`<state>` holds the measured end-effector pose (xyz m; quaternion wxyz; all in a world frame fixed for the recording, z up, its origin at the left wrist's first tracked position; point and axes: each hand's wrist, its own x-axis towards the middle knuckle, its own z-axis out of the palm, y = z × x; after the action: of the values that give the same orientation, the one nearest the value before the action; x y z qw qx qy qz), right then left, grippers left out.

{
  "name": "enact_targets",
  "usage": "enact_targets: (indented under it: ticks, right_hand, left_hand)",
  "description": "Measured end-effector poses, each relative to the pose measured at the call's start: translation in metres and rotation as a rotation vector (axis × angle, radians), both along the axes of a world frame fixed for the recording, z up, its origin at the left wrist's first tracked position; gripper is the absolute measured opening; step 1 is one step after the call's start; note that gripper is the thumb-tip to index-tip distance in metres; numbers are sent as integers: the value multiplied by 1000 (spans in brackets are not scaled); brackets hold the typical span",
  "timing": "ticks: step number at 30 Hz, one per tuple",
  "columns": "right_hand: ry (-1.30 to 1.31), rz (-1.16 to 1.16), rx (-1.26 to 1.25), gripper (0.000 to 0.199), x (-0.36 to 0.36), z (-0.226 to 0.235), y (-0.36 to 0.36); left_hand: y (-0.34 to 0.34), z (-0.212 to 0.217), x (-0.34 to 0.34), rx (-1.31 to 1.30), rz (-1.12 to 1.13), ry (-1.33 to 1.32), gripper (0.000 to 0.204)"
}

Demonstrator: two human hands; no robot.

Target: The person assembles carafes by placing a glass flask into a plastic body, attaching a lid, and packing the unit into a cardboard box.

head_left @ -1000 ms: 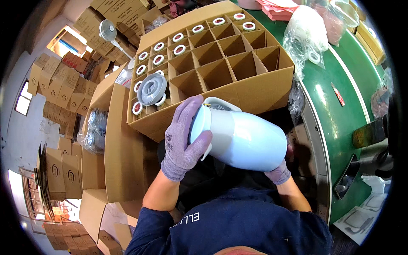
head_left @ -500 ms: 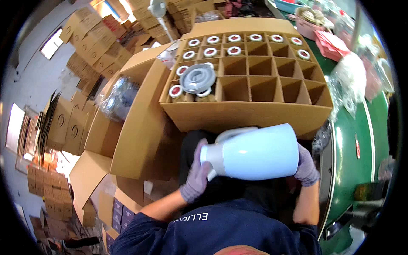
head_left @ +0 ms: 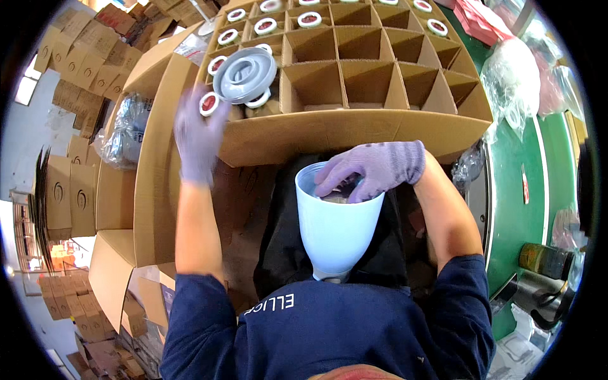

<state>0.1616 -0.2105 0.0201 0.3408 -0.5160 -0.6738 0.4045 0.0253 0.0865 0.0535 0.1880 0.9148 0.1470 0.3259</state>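
Observation:
A light blue jug body stands in my lap, its narrow grey neck down and its wide open end up. My right hand, in a lilac glove, reaches over the rim with fingers and thumb bent inside, closed round something silvery that I cannot make out. My left hand, gloved alike and blurred, is at the near left corner of the divided carton, thumb apart from its fingers, beside a white-capped piece. A round grey ringed part rests on top of the capped pieces there.
Several white-capped pieces fill the carton's far and left compartments. An open carton on the left holds a plastic-wrapped bundle. To the right runs a green workbench with clear plastic bags and a dark metal vessel. Stacked cartons stand behind.
The jug body has turned from lying sideways between both hands to standing neck down. My right hand has moved into its open end. My left hand has let go and moved up-left to the carton's corner.

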Motion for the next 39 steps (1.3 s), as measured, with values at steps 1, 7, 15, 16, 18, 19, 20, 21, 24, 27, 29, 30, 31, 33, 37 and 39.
enact_targets:
  ticks: [1, 7, 15, 16, 18, 19, 20, 21, 24, 27, 29, 30, 31, 33, 37, 39]
  right_hand:
    - [7, 11, 1, 49, -4, -2, 7]
    - [9, -232, -215, 50, -13, 14, 3]
    - [425, -871, 486, 62, -39, -26, -15]
    - [430, -859, 405, 56, -46, -31, -25]
    - [366, -816, 381, 43, -53, -45, -34]
    - [297, -784, 437, 36, -57, -48, -34]
    - [284, -852, 469, 27, -61, -49, -33]
    - [318, -829, 488, 26, -61, -51, -32]
    - [426, -764, 514, 24, -54, -48, -29]
    - [504, -708, 507, 27, -46, -58, -30]
    - [520, -642, 505, 30, -42, -63, -31]
    - [530, -607, 507, 31, -42, -62, -30]
    - [414, -625, 521, 33, -46, -60, -32]
    - [177, -651, 550, 39, -66, -41, -39]
    - [-167, -712, 469, 51, -90, 20, -46]
    - [-326, -1101, 476, 53, -45, -24, -42]
  left_hand:
    - [40, -8, 27, 396, 326, 129, 70]
    - [99, -26, 84, -94, 222, 346, 80]
    - [-87, -20, -12, -418, -685, 85, 61]
    - [-79, -26, -12, -568, -783, 239, 64]
    - [-70, -29, -22, -860, -986, 335, 50]
    - [-67, -43, -18, -735, -1131, 233, 42]
    - [-68, -48, -19, -695, -1116, 195, 38]
    - [-72, -49, -20, -655, -1102, 154, 35]
    - [-73, -54, -19, -664, -1138, 82, 31]
    - [-77, -49, -22, -653, -1112, 111, 29]
    - [-84, -56, -31, -676, -1071, 88, 32]
    - [-86, -59, -35, -685, -1048, 79, 34]
    - [-87, -60, -36, -702, -1000, 111, 37]
    - [-88, -63, -37, -728, -904, 170, 43]
    - [-62, -84, -6, -703, -756, 332, 45]
    - [-90, -62, -11, -1133, -387, 35, 39]
